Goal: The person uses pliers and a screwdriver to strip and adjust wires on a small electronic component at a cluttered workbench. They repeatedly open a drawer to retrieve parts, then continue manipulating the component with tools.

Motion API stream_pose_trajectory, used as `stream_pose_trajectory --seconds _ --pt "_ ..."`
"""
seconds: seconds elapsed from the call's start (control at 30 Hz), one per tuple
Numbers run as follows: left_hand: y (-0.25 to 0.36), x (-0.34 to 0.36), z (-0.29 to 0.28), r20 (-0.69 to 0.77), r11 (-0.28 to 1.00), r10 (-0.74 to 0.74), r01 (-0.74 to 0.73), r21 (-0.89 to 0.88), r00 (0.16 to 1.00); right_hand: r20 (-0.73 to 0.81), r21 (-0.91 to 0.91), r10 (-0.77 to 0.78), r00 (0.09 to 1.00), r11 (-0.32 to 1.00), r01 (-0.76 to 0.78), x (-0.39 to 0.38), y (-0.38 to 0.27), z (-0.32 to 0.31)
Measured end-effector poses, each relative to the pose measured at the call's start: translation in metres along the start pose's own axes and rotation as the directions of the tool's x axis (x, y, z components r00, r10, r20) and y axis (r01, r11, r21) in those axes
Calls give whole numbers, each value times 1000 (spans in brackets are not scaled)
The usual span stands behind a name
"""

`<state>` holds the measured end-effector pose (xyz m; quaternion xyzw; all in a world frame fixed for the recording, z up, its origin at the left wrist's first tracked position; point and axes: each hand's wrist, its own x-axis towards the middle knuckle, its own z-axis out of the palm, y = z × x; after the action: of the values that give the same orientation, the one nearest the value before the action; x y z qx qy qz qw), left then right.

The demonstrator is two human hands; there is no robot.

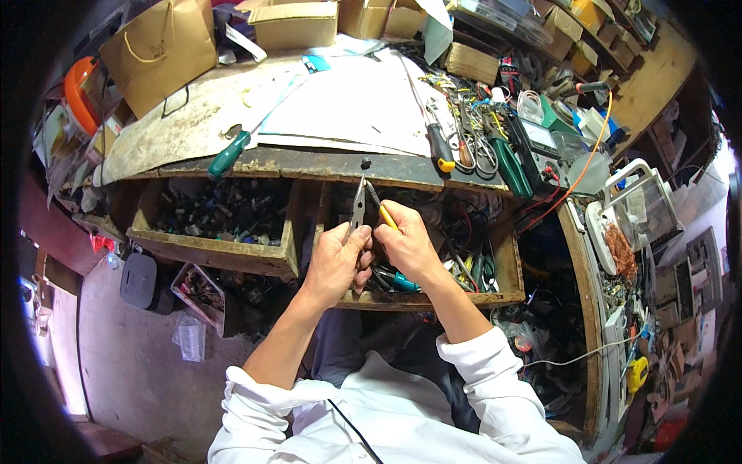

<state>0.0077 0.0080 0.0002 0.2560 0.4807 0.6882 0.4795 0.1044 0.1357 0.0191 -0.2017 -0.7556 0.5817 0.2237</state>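
Note:
My left hand (332,261) is closed round a pair of long-nose pliers (359,209), jaws pointing away from me. Their handles are mostly hidden in the palm. In my right hand (410,246) is a yellow-handled tool (388,217) with a slim dark tip; its exact kind cannot be made out. The two tips come close together just short of the bench edge, and I cannot tell whether they touch or grip anything small. A small black piece (366,163) lies on the bench edge beyond them. Below my hands is an open drawer (464,299) of tools.
Another open drawer (216,251), full of small dark parts, sticks out at the left. Along the bench lie a green-handled screwdriver (230,155), a black-and-yellow screwdriver (440,147) and green-handled pliers (510,166). A meter (537,139) with leads stands right. A bin (199,298) is on the floor.

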Motion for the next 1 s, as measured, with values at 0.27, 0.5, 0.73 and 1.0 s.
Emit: stream_pose_trajectory --seconds 0.27,0.5,0.73,1.0 --pt "-2 1 -4 26 999 37 -38 39 999 -42 -171 -142 989 976 133 5 15 0" --pt "-6 2 4 -20 988 122 -120 93 992 -74 -646 -292 954 743 177 0 -4 0" --pt "-10 3 6 -65 971 158 -143 193 985 -66 -712 -373 925 667 218 0 -1 2" --pt "1 2 7 -57 1000 1 1 25 998 -82 -668 -360 930 712 217 1 1 6"
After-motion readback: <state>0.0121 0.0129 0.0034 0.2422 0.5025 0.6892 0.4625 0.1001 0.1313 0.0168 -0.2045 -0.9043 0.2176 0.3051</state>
